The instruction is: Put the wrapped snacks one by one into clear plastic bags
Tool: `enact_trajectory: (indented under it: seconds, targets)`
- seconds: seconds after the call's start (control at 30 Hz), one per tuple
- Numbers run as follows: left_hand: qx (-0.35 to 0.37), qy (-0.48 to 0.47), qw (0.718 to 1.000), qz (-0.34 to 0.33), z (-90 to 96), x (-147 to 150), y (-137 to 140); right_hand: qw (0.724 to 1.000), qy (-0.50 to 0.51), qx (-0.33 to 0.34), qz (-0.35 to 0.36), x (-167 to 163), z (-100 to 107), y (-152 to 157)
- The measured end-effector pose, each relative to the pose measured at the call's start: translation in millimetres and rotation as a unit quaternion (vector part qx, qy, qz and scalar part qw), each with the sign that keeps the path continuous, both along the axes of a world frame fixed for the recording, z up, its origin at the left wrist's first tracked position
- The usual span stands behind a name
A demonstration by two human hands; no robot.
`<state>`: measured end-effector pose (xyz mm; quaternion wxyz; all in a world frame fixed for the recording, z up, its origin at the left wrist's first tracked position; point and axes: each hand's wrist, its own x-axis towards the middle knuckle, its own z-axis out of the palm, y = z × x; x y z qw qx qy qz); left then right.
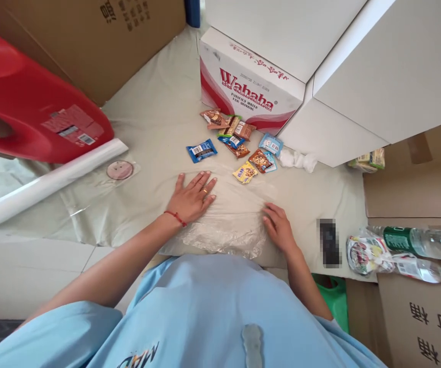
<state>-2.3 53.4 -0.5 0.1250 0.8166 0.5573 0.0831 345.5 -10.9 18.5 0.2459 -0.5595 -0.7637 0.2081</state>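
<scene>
A thin clear plastic bag lies flat on the cloth-covered surface in front of me. My left hand rests palm down on its left part, fingers spread. At the bag's right edge, my right hand touches down with its fingers slightly bent and apart, nothing visible in them. Beyond the bag lie several small wrapped snacks: a yellow packet, a dark blue packet, a light blue packet and a brown packet. More snack packets are heaped behind them.
A Wahaha water carton stands behind the snacks, beside white cabinets. On the left are a red jug and a white roll. To the right are a blurred dark object and plastic bottles. Crumpled white tissue lies near the cabinet.
</scene>
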Motion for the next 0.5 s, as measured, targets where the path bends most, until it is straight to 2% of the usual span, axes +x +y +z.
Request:
enact_trajectory:
  seconds: [0.1,0.17,0.3,0.4,0.5]
  targets:
    - [-0.002,0.006,1.000,0.004,2.5,0.8,-1.9,0.993,0.050,-0.010,-0.107,12.5,17.1,25.9]
    - [-0.006,0.006,1.000,0.007,3.6,2.6,-2.6,0.986,0.080,-0.026,-0.142,8.3,27.6,58.3]
    - [-0.012,0.003,1.000,0.008,1.9,3.3,-1.3,0.990,0.085,-0.043,-0.104,-31.1,40.9,148.9]
    - [-0.011,0.001,1.000,0.009,0.4,2.2,-0.7,0.998,0.026,-0.029,-0.058,-77.7,44.5,219.4]
    - [-0.014,0.000,1.000,0.008,1.1,1.7,-0.8,0.997,-0.047,-0.011,-0.060,-123.1,43.8,275.4]
